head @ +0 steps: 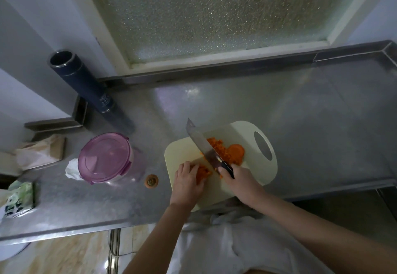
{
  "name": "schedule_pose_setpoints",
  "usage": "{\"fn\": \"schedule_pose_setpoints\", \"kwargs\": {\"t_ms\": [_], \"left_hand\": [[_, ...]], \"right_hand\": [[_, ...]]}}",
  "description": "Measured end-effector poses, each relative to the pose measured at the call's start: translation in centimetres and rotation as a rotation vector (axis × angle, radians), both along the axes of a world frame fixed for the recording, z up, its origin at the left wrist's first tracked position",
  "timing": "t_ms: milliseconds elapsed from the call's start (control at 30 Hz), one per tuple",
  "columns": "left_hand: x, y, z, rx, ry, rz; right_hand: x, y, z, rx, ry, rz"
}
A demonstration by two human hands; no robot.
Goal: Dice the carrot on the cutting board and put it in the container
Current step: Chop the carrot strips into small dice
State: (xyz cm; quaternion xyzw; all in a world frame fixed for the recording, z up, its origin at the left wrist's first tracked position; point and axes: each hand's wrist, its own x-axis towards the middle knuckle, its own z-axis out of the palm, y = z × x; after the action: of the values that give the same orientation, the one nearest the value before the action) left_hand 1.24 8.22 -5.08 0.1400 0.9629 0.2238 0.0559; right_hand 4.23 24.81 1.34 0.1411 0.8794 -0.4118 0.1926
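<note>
A cream cutting board [247,136] lies on the steel counter. On it sit a heap of diced carrot [219,148] and a round carrot slice [236,151]. My left hand [188,180] holds down a small bunch of carrot pieces [203,172] near the board's front left. My right hand [238,179] grips the dark handle of a knife [200,142], whose blade slants across the board between the two carrot lots. A container with a purple lid [105,158], lid on, stands to the left of the board.
A carrot end [152,180] lies on the counter between container and board. A dark tall cylinder [86,84] leans at the back left. Paper bag [40,151], crumpled tissue [72,169] and a green packet [20,196] sit at the left. The counter edge runs near my body.
</note>
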Motion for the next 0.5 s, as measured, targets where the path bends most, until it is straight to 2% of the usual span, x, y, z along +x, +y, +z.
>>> {"fn": "schedule_pose_setpoints", "kwargs": {"t_ms": [500], "left_hand": [[-0.3,0.8,0.9,0.084,-0.037,0.100]], "right_hand": [[1.6,-2.3,-1.2,0.159,0.014,0.081]]}}
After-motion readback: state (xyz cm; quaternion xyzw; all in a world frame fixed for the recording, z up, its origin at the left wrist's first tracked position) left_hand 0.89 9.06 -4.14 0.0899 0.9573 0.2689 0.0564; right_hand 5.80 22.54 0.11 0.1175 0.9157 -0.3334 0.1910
